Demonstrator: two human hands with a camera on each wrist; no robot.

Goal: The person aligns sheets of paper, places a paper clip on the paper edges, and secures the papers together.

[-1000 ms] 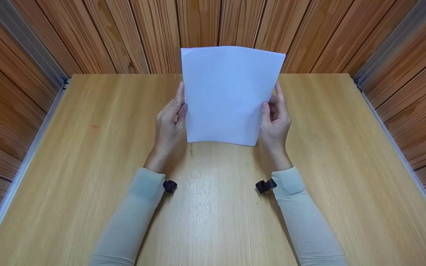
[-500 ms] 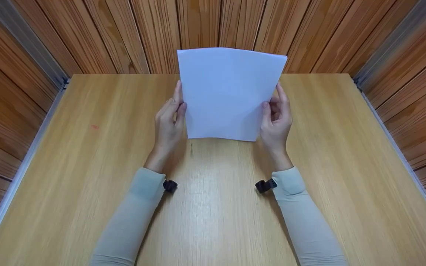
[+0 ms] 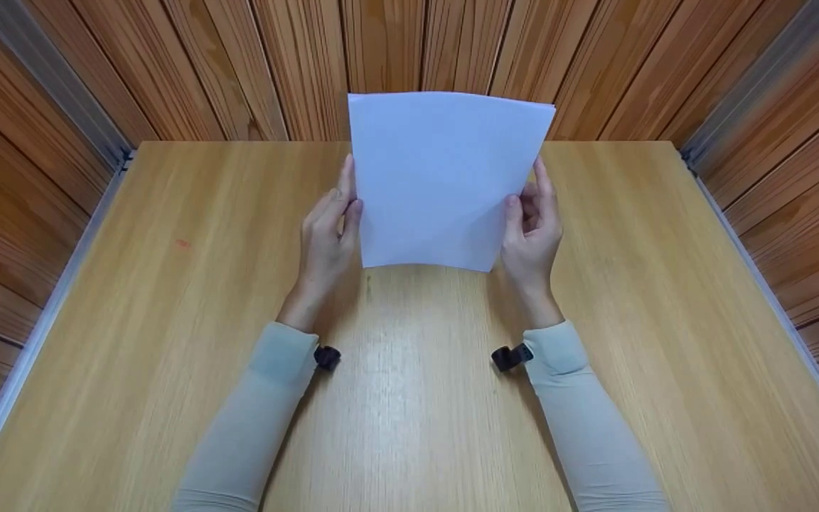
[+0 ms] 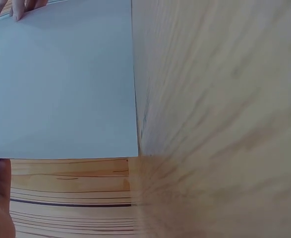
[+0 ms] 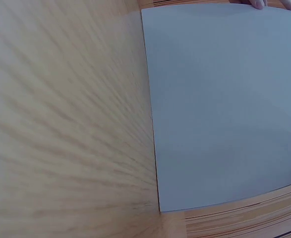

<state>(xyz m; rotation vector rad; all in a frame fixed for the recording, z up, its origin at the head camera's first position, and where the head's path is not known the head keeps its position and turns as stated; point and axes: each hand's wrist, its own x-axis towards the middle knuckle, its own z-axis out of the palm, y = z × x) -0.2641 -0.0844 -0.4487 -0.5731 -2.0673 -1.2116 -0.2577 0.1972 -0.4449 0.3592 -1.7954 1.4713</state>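
White paper (image 3: 448,178) stands upright between both hands in the head view, gently bowed and wider at the top. A slight layering shows at its upper right corner. My left hand (image 3: 324,235) holds the left side edge, thumb in front and fingers behind. On the opposite edge, my right hand (image 3: 532,235) grips the paper with its thumb on the near face; the fingers behind are partly hidden. In the left wrist view the paper's (image 4: 61,84) lower edge lies right at the tabletop. The right wrist view shows the same lower edge of the paper (image 5: 224,104) along the wood.
The hands are above a light wooden table (image 3: 395,398) with a small red mark (image 3: 183,244) on its left part. Wood-plank walls (image 3: 381,50) rise behind it and at both sides. A dark wrist camera (image 3: 327,358) sits at the left cuff, another wrist camera (image 3: 511,358) at the right.
The paper's lower edge has risen slightly in the head view since a second ago. Its top swung a little left, then back right. Both hands keep their hold and barely shift.
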